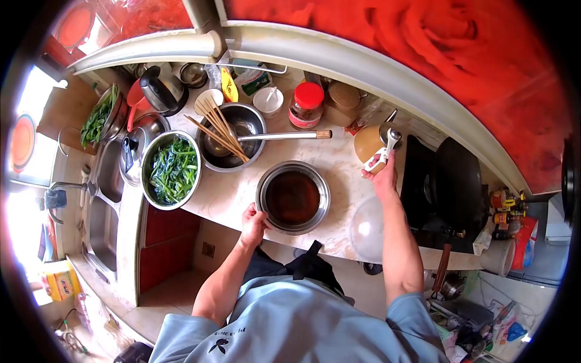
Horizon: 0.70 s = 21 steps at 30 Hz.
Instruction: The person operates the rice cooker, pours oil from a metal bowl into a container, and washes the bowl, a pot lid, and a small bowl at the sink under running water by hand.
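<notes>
1. Left hand (pixel 254 225): thumb and fingers clamped on the near-left rim of a steel bowl (pixel 324 192), which sits upright near the front edge of the pale bench (pixel 236 187) and holds what looks like a dark reddish-brown liquid (pixel 293 198)
2. Clear round cover (pixel 366 231): at the front of the bench, right of the steel bowl, partly behind the right forearm
3. Right hand (pixel 385 176): fingers closed around a white-and-metal utensil (pixel 393 139), well apart from the steel bowl; its exact kind is hard to tell
4. Pot of leafy greens (pixel 144 175): on the left of the bench, well apart from the steel bowl, cut greens inside
5. Dark wok (pixel 461 181): on the black stove (pixel 417 175), to the right of the right hand
6. Mixing bowl (pixel 251 121): beyond the steel bowl, just beside the greens, with chopsticks (pixel 223 132) leaning in it and a long handle (pixel 296 135) reaching out to the right over its rim
7. Farther back: a white cup (pixel 268 106), a red-lidded jar (pixel 307 100) and, at the far left, a kettle (pixel 162 91)
</notes>
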Tool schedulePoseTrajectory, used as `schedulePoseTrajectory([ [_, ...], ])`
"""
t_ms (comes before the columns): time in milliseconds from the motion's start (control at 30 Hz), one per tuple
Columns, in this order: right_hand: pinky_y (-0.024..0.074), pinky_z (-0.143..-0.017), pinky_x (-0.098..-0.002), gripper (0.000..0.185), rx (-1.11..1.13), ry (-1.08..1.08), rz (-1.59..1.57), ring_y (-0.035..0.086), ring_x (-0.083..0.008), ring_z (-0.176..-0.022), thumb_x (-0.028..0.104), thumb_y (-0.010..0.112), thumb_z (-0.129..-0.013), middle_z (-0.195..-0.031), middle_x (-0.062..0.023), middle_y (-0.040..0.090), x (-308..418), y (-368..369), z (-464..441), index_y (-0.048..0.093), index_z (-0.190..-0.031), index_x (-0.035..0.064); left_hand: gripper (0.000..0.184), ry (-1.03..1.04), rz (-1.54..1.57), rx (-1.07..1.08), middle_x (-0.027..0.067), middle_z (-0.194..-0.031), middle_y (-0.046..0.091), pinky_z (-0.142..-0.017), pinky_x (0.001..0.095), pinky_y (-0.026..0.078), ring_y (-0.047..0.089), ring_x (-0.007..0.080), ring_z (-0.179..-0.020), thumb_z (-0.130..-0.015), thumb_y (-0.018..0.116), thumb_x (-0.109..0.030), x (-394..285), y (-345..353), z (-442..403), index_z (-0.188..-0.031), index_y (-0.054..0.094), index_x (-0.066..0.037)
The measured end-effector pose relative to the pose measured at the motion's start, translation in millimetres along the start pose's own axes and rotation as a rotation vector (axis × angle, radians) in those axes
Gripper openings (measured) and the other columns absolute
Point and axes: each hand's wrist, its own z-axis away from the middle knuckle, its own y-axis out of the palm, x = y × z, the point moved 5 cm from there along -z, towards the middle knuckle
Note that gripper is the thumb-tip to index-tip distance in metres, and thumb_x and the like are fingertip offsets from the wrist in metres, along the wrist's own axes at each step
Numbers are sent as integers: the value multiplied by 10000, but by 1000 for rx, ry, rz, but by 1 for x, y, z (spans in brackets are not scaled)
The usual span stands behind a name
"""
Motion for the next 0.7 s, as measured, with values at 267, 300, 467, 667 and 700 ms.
schedulePoseTrajectory([
  [267,578,-713,-444,486,125,-88,18,530,-189,-831,542,332,-1013,-914,-56,480,-54,18,89,496,-1002,85,226,155,57,-141,-27,-701,546,-564,232,400,472,64,-613,-802,603,56,-3,-30,-6,-698,487,-109],
  [300,580,-713,-442,484,157,-95,28,533,-193,-837,533,323,-1017,-917,-60,481,-60,17,102,495,-1008,81,197,138,14,-165,-13,-712,564,-574,233,420,494,76,-613,-796,600,58,-5,-34,-4,-715,508,-96],
  [467,599,-673,-414,477,197,-47,45,564,-210,-883,476,302,-1022,-929,-84,520,-93,8,150,524,-978,56,154,147,48,-115,2,-766,609,-641,240,472,551,90,-666,-788,588,70,-12,-44,-5,-761,554,-78],
  [667,522,-656,-391,342,-256,-480,1155,604,-219,-840,346,642,-916,-930,-83,578,-20,11,184,575,-1020,27,126,55,-15,-52,10,-834,631,-704,259,483,583,102,-745,-821,594,47,-18,-50,2,-851,574,-73],
  [700,507,-668,-400,359,-309,-620,1316,614,-236,-813,316,700,-878,-932,-86,583,7,29,189,591,-1054,23,117,61,19,-12,10,-827,629,-695,250,484,584,98,-739,-861,595,33,-17,-51,2,-860,565,-81],
])
